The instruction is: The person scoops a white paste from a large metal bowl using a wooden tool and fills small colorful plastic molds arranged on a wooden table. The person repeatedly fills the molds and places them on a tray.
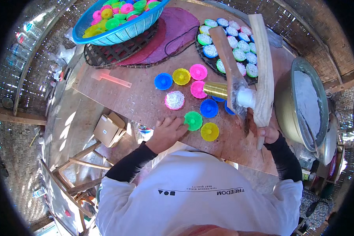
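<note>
My right hand (269, 134) is closed around the near end of a wooden hand press. One pale wooden arm (262, 74) and one darker arm (226, 53) form the press. A brass cylinder (215, 90) points left from it, and a white mass (246, 97) in clear plastic sits between the arms. My left hand (170, 131) lies with fingers spread, its fingertips at the edge of a green fluted mould (193, 120). Around it stand a yellow mould (209, 131), blue moulds (209, 108) and a pink mould (198, 72). One mould holds white strands (174, 100).
A round dark tray (202, 57) at the back carries several filled moulds. Back left, a blue basket (118, 31) of colourful moulds rests on woven trays. A large metal pot (285, 106) of white flour-like stuff stands right. A pink plastic utensil (113, 78) lies left.
</note>
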`<action>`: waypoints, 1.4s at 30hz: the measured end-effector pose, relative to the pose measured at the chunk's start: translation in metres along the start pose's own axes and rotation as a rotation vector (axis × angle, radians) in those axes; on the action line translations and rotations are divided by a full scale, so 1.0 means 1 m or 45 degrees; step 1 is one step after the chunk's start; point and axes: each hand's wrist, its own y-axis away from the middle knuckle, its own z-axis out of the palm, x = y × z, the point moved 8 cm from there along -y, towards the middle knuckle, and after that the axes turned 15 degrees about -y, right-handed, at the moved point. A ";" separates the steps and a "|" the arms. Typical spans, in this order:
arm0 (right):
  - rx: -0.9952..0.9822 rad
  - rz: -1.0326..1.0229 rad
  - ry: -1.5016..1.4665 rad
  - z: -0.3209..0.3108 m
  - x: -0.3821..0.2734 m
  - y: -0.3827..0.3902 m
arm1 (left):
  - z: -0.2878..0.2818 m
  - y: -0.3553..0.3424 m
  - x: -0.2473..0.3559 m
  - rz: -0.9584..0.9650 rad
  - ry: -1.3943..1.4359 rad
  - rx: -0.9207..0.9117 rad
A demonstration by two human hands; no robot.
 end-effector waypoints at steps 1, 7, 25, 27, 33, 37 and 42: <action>-0.003 -0.066 0.011 0.006 -0.002 -0.004 | -0.001 0.001 -0.004 -0.024 -0.027 -0.017; 0.070 0.160 0.148 0.022 -0.009 -0.006 | -0.026 -0.019 -0.032 -0.191 0.266 0.059; -0.189 0.702 0.420 0.084 -0.006 -0.067 | -0.070 -0.102 -0.107 0.604 3.442 0.948; -0.172 0.729 0.463 0.082 -0.001 -0.068 | -0.057 -0.095 -0.108 0.498 3.456 0.948; -0.193 0.680 0.708 0.070 0.012 -0.076 | -0.042 -0.084 -0.111 0.526 3.391 0.872; -0.151 0.612 0.804 0.084 0.010 -0.080 | -0.037 -0.078 -0.116 0.595 3.373 0.815; -0.083 0.658 0.868 0.083 0.009 -0.077 | -0.024 -0.071 -0.115 0.523 3.514 0.945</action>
